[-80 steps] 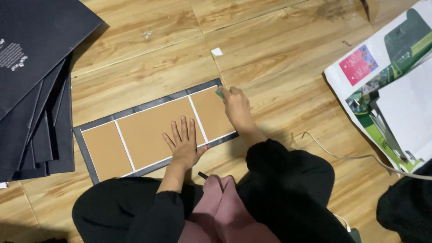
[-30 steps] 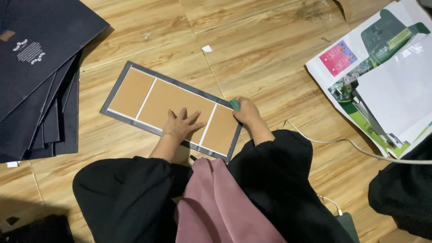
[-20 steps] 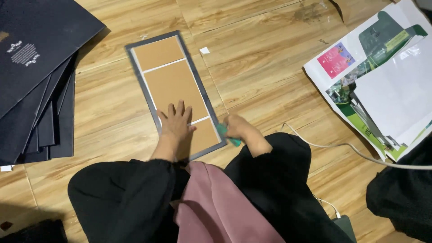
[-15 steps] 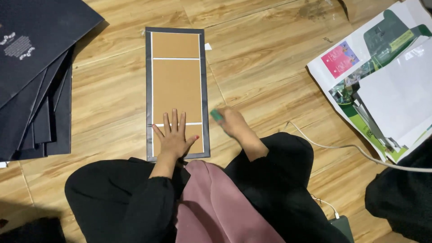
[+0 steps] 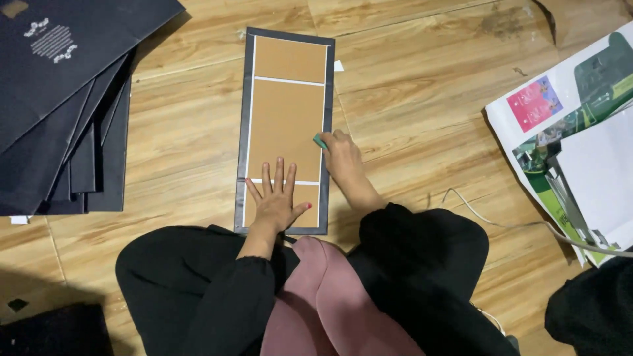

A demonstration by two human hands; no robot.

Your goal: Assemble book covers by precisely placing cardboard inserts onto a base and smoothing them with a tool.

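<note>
While the left hand [image 5: 277,201] presses flat, fingers spread, on the long brown-and-black flat cardboard panel [image 5: 287,125] lying on the wooden floor [image 5: 422,99], the right hand [image 5: 343,161] pinches a small green tool [image 5: 320,140] at its right edge; panel looks light, stiff, best gripped by edges.

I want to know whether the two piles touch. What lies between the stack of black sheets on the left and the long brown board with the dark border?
Only bare wooden floor separates the black sheets from the brown board in the head view.

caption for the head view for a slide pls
Left hand flat on a long brown board with dark border; right hand presses a small green tool at its edge.
</note>
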